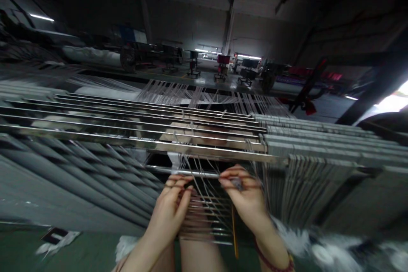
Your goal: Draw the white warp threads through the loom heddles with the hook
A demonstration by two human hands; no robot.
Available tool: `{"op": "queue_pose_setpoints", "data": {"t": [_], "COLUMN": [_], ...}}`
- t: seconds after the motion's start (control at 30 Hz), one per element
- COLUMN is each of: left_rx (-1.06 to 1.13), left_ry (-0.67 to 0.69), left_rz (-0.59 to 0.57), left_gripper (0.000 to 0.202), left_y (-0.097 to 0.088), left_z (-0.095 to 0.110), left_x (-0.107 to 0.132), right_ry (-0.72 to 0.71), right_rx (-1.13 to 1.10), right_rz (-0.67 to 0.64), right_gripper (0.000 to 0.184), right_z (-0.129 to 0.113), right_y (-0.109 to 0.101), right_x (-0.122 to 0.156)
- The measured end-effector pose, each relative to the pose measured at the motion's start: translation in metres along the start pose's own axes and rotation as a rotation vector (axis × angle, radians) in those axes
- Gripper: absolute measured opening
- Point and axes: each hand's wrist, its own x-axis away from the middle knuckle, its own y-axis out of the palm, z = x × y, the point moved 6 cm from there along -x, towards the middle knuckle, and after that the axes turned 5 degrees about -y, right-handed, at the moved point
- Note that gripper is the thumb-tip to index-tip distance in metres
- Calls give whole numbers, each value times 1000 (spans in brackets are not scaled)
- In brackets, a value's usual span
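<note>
My left hand [170, 206] is raised at the lower middle, fingers curled together around thin white threads [204, 174] that run down from the loom's metal bars [134, 136]. My right hand [244, 193] is beside it, fingers pinched on a small dark tool I cannot make out, with a thin yellow-handled rod [235, 233] hanging below it. Both hands work among the threads just under the lowest bar. A red bracelet circles my right wrist.
Packed rows of grey metal strips [318, 153] fill the right, and slanted grey sheets of thread [79, 174] fill the left. White warp threads [204, 93] stretch away behind the bars. Carts and machines [223, 68] stand on the dim factory floor beyond. White fluff [318, 250] lies at the lower right.
</note>
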Motion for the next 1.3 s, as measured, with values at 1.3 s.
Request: {"op": "queue_pose_setpoints", "data": {"t": [1.3], "left_rx": [500], "left_ry": [-124], "left_rz": [41], "left_gripper": [22], "left_y": [5], "left_z": [-10], "left_x": [-23], "right_ry": [-52], "right_rx": [104], "right_rz": [-167], "right_gripper": [15], "right_z": [5], "right_y": [3], "right_x": [9]}}
